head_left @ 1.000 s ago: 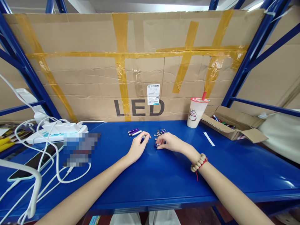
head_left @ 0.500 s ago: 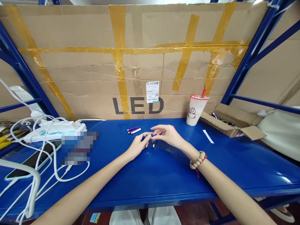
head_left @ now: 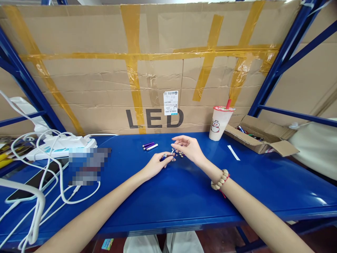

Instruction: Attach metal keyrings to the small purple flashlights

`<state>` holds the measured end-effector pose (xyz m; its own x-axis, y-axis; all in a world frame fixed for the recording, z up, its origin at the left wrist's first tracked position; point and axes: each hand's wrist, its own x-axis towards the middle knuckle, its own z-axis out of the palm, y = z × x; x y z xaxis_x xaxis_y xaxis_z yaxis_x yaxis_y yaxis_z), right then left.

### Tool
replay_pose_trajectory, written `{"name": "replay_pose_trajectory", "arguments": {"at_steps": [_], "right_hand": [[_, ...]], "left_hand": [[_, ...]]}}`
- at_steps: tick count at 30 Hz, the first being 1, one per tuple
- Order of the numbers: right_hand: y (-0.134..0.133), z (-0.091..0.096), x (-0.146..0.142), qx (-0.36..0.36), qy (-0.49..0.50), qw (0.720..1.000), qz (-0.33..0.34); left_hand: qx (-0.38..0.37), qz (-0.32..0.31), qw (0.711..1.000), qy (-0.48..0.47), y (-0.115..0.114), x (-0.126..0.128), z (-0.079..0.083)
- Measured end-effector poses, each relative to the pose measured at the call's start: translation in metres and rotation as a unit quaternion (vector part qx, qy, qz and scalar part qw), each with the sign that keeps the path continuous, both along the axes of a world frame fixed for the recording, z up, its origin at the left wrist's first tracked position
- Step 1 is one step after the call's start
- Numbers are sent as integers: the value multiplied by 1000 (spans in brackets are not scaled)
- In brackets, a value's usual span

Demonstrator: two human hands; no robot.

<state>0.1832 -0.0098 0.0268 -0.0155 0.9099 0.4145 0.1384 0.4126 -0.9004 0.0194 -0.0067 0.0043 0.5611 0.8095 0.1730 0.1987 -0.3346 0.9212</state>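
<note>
Small dark tube (head_left: 164,156) in left hand (head_left: 154,166), grip clamped on it, over worktop (head_left: 171,200). Right hand (head_left: 190,150) just beside; cannot tell whether grip holds anything. Small round pieces (head_left: 181,154) near; purple and silver tubes (head_left: 150,146) farther left.

Dark cylinder (head_left: 164,156) in left fingers (head_left: 167,160); right fingers (head_left: 178,146) near small pieces (head_left: 181,154); cup (head_left: 219,124) behind

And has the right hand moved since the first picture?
Yes: the right hand has shifted up the picture, closer to the printed LED lettering.
</note>
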Motion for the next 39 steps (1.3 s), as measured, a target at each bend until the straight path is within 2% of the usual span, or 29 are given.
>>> {"name": "replay_pose_trajectory", "arguments": {"at_steps": [4,12,22,27,36,39], "right_hand": [[2,-2,1,3,10,1000,-2],[-2,-1,2,-10,-98,994,38],[4,-5,8,37,-107,994,-1],[3,-5,8,68,-132,989,6],[2,-6,9,42,-192,979,47],[1,-5,7,52,-206,976,40]], "left_hand": [[13,-4,1000,-6,-1,0,1],[-40,22,997,-67,3,0,-4],[-126,68,973,-179,10,-2,-4],[-157,67,966,-192,9,-4,0],[-165,67,969,-174,11,-5,-4],[-171,77,963,-195,10,-4,-2]]}}
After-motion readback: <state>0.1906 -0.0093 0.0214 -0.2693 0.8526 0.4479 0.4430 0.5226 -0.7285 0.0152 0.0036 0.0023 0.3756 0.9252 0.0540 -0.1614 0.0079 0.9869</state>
